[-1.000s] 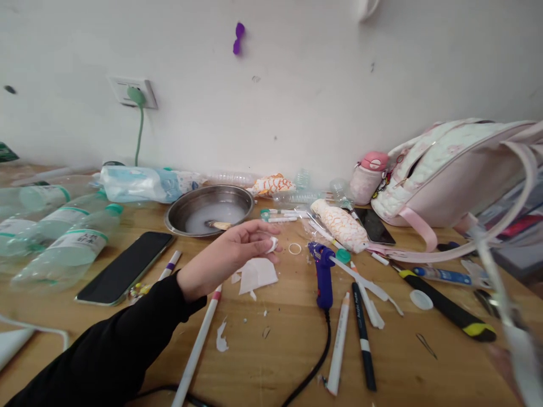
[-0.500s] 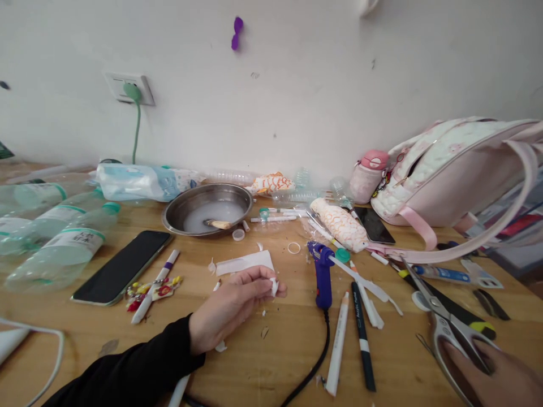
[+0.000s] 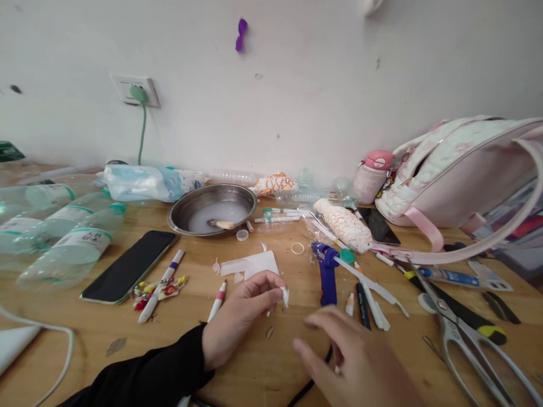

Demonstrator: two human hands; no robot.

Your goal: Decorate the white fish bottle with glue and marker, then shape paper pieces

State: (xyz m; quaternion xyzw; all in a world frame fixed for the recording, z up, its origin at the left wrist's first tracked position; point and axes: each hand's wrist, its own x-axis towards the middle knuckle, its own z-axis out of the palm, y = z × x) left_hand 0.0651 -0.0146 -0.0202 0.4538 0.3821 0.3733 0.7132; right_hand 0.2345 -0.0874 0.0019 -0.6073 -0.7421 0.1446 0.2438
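Note:
Between thumb and forefinger, my left hand (image 3: 248,311) pinches a small white scrap (image 3: 285,297), which looks like paper or tissue. Just right of it my right hand (image 3: 352,356) is blurred, its thumb and fingers apart and nothing seen in them. Behind the hands lies a blue glue gun (image 3: 328,277) with a white strip (image 3: 373,284) beside it. Silver scissors (image 3: 449,319) rest on the table at the right. A cut white sheet (image 3: 261,264) lies behind my left hand, and a marker with a red band (image 3: 218,299) is by its wrist.
A metal bowl (image 3: 173,217) of cloudy liquid stands at the back, near a white fish shape with orange scales (image 3: 345,226). On the left are a phone (image 3: 129,265) and several plastic bottles (image 3: 76,246). A pink bag (image 3: 458,181) and drink bottle (image 3: 373,178) stand at the right.
My right hand has let go of the scissors and moved left, close to my left hand. The left hand keeps its pinch on the white scrap. The view has shifted slightly.

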